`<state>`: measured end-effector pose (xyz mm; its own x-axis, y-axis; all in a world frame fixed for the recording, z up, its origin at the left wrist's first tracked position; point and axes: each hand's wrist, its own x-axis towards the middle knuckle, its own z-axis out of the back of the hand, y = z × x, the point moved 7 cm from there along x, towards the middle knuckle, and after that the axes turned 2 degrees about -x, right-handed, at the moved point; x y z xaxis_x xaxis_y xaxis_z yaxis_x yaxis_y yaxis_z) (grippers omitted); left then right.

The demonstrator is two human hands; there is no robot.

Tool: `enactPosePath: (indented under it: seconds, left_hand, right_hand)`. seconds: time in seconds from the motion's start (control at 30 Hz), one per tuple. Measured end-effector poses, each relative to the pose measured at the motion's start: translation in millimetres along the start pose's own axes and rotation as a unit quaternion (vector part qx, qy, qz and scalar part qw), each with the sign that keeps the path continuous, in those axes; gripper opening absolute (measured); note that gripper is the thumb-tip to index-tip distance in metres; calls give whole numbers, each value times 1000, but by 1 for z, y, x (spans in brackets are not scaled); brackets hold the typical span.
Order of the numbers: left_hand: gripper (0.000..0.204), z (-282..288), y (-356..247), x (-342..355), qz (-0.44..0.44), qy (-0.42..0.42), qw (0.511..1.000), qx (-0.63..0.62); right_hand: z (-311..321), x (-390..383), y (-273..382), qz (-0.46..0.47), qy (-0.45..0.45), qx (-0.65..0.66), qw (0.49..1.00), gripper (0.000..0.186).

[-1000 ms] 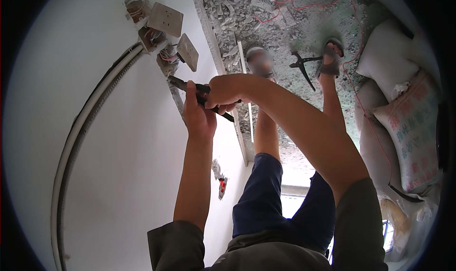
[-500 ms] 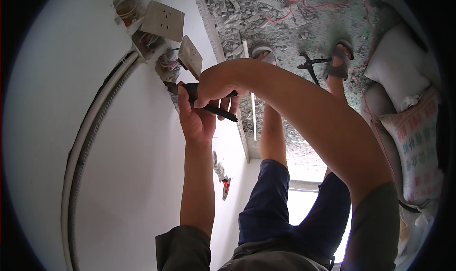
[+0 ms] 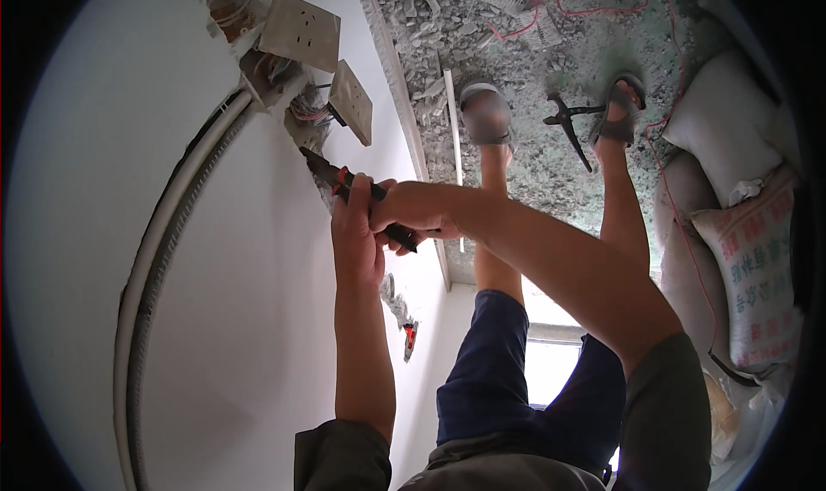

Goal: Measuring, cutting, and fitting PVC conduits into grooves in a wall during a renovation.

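Observation:
My left hand [image 3: 354, 224] and my right hand [image 3: 403, 209] are together on one pair of pliers [image 3: 322, 167] with dark jaws and dark, red-trimmed handles. The left thumb lies along the handles near the pivot, and the right hand wraps round them from above. The jaws point up and left, beside a broken-out slot in the white wall. Just above them, a square socket plate [image 3: 351, 104] hangs out of a wall box [image 3: 307, 112] on several wires. A larger socket plate [image 3: 301, 31] sits farther up. Whether anything is between the jaws, I cannot tell.
A pale conduit and a ribbed grey one [image 3: 176, 220] curve down the wall. Black pincers [image 3: 568, 121] lie by my feet on rubble. A white strip [image 3: 453, 138], red wire [image 3: 594, 11] and full sacks [image 3: 748, 267] are farther right. A red tool [image 3: 409, 339] is low by the wall.
Both hands have moved down, away from the hanging socket plate, with the pliers. More of the jaws and red trim shows now, and my right forearm sits lower.

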<state>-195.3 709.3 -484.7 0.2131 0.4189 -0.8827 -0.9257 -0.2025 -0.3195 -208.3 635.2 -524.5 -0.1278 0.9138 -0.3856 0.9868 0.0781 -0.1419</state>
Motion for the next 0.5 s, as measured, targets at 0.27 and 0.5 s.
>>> enactPosePath:
  seconds: [0.27, 0.5]
  left_hand:
    - [37, -19, -11, 0, 16, 67, 988, 138]
    - [35, -37, -8, -5, 76, 129, 986, 70]
  right_hand:
    - [5, -10, 11, -4, -25, -64, 998, 13]
    - [7, -4, 4, 2, -52, -107, 993, 17]
